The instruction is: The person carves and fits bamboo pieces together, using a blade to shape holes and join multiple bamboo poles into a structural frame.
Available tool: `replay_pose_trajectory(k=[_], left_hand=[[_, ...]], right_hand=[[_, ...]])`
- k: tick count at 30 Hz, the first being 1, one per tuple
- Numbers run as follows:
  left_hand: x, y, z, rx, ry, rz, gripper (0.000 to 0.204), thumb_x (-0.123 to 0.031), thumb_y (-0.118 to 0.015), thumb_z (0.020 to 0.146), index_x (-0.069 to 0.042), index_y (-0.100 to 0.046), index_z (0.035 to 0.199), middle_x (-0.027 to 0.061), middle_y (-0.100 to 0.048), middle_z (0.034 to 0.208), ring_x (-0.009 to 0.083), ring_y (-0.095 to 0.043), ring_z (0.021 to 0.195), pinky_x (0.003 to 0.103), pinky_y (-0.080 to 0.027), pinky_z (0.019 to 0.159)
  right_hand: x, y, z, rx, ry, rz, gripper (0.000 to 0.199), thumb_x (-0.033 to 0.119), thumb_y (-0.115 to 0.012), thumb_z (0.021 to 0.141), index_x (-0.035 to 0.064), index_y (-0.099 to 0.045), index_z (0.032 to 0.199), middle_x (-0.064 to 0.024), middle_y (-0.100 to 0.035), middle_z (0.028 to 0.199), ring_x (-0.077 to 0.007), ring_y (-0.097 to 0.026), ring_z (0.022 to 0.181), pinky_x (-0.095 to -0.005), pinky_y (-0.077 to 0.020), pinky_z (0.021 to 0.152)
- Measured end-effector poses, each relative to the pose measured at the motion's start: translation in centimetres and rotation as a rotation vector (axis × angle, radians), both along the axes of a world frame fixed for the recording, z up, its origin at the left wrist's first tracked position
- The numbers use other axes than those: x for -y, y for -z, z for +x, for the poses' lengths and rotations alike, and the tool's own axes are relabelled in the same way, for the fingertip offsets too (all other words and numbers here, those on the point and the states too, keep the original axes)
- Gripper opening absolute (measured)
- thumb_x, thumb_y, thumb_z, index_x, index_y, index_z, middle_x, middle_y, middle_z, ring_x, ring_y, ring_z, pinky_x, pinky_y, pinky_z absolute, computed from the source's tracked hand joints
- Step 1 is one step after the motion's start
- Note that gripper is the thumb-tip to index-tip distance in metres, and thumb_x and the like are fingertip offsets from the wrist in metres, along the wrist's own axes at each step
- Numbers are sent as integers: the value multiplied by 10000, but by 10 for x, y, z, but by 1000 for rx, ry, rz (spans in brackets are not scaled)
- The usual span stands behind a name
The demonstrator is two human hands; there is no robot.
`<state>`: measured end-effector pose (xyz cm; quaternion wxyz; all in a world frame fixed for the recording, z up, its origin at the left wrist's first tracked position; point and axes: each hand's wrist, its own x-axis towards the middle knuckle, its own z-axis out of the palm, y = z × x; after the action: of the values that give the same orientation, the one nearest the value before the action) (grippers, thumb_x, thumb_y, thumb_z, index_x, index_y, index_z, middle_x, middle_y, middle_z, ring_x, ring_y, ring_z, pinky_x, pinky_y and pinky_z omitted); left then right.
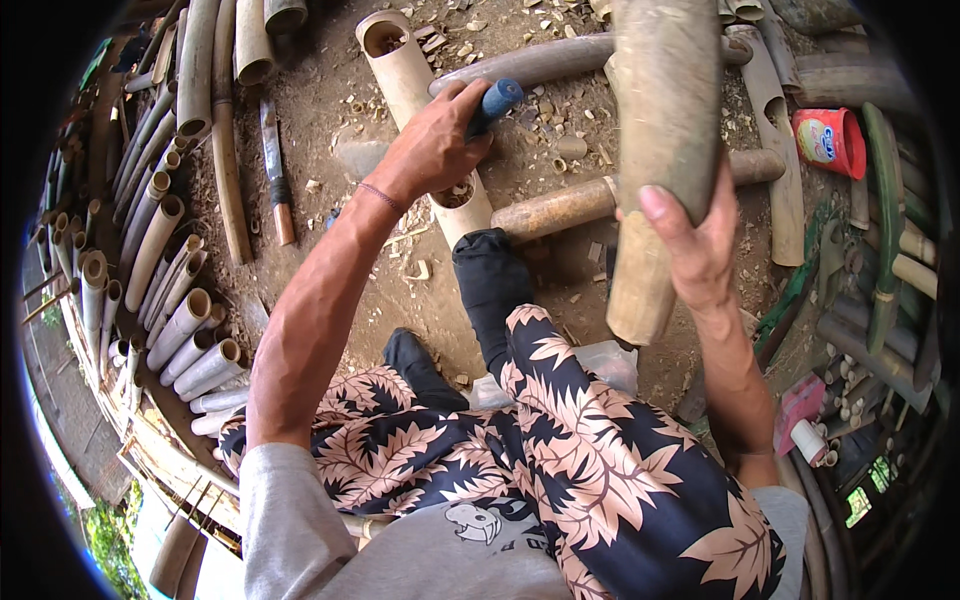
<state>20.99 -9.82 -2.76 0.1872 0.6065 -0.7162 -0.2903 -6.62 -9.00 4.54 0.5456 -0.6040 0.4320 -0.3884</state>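
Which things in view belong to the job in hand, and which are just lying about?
In use:
- blue-handled tool, in the left hand
- thick bamboo piece, in the right hand
- holed bamboo tube, beneath the left hand

Apparently lying about:
- wooden-handled blade on the ground
- red container, right
- bamboo tubes gathered at left

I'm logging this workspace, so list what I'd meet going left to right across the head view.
Stacked bamboo tubes → wooden-handled blade → left hand gripping a blue handle → right hand holding a thick bamboo length → red container → curved green bamboo piece.
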Motion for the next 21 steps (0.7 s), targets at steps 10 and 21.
replay_pose_trajectory(k=[10,21], left_hand=[[-21,0,14,-124,-68,-70,451,-87,-695,809,-67,-525,1227,184,-575,1150,419,-586,1046,453,-501,881],[-47,8,30,-387,-233,-90,333,-43,-689,844,-12,-567,1152,147,-606,1057,262,-655,948,368,-546,818]], right_hand=[[30,-32,34,88,-8,-433,844,342,-768,802,0,-328,1435,-223,-595,1200,-316,-662,1023,-387,-542,931],[33,-41,64,112,-135,-568,972,416,-797,755,-44,-281,1439,-274,-580,1173,-367,-674,973,-400,-568,892]])
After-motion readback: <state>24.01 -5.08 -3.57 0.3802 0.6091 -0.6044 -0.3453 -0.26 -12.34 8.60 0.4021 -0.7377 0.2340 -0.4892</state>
